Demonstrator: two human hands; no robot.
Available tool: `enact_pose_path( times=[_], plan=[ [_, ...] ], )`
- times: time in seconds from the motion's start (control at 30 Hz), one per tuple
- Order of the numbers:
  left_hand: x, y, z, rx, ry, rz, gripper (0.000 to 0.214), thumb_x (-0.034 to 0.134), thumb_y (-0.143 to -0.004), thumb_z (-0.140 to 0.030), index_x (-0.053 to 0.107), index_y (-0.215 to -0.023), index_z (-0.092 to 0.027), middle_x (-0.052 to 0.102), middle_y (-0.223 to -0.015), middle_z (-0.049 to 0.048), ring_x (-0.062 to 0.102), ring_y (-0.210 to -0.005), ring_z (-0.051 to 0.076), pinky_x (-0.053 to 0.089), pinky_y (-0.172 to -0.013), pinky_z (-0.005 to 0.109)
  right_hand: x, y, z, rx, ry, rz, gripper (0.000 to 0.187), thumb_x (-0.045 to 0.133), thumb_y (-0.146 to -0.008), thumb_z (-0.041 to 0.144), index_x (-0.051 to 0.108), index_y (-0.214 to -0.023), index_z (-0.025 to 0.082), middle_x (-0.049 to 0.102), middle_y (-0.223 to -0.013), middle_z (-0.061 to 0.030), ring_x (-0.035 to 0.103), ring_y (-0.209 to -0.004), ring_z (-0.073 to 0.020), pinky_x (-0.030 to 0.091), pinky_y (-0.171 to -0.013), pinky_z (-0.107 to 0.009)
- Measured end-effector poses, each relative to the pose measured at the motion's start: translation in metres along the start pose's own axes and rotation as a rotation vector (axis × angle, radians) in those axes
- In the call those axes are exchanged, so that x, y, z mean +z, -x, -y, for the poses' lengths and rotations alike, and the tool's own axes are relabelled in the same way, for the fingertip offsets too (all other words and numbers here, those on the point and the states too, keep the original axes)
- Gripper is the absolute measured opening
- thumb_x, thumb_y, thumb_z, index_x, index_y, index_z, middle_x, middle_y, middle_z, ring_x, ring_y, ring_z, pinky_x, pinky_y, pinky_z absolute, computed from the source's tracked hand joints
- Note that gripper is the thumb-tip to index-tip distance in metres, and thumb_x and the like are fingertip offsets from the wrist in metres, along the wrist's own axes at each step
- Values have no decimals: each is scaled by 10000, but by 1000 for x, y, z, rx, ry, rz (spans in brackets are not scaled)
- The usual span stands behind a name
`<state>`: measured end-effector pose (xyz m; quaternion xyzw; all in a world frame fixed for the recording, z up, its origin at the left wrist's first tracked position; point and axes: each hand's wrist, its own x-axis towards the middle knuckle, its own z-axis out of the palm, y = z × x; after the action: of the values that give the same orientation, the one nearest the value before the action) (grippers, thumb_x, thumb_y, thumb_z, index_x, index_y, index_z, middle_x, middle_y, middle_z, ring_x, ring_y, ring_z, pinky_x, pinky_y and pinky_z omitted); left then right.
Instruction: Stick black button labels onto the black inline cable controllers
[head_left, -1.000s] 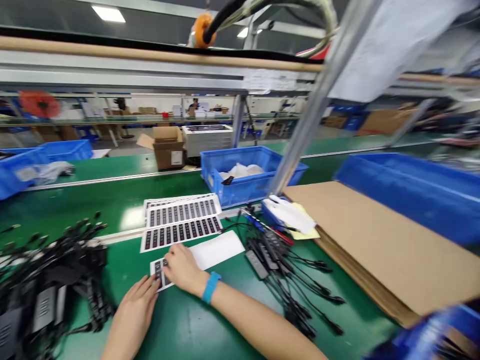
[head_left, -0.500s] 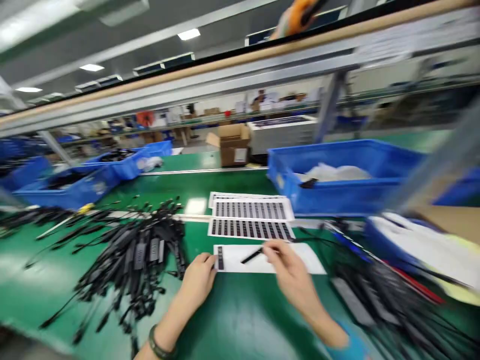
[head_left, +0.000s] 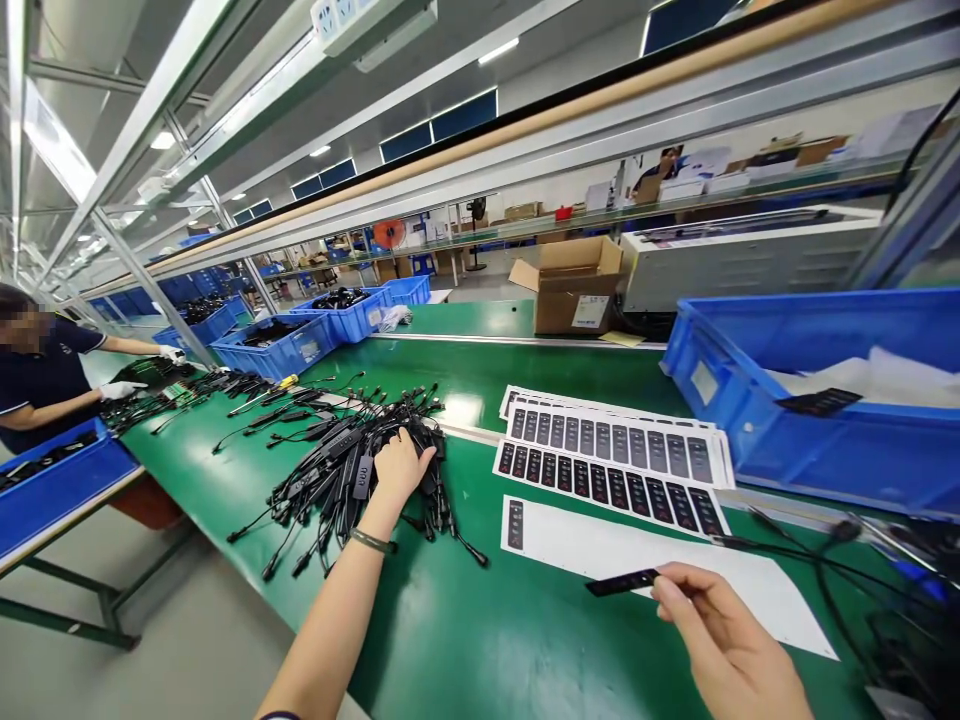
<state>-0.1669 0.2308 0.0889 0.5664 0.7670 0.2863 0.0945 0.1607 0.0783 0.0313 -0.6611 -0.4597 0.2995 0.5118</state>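
My right hand (head_left: 724,625) is closed, pinching a thin black label (head_left: 622,582) by its right end, over a white backing sheet (head_left: 675,560). One dark label (head_left: 516,525) remains stuck at that sheet's left end. My left hand (head_left: 401,465) rests on a pile of black cables with small inline control boxes (head_left: 363,478). Its thumb is spread apart and its fingers bend down onto the pile; the fingertips are partly hidden, and nothing shows gripped. Behind the backing sheet lie sheets of dark labels (head_left: 611,440) in rows.
A large blue bin (head_left: 825,440) holding white material stands at right. Blue bins (head_left: 277,345) of black parts and an open cardboard box (head_left: 574,285) sit behind. A co-worker with white gloves (head_left: 124,390) handles cables at far left. Loose cables (head_left: 817,555) lie at right.
My left hand has left the backing sheet's left end and reached left onto the cable pile. My right hand still holds the black label. The view has swung left.
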Motion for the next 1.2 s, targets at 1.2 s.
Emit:
enact_pose_path(
  times=[1.2],
  plan=[
    [42, 147, -74, -153, 1249, 1082, 554, 736, -769, -362, 481, -1225, -175, 657, -959, 73, 602, -655, 111, 494, -637, 280, -7, 3, 23, 13, -535, 1, 225, 648, -859, 445, 561, -938, 253, 539, -741, 10, 543, -570, -131, 470, -482, -255]
  ],
)
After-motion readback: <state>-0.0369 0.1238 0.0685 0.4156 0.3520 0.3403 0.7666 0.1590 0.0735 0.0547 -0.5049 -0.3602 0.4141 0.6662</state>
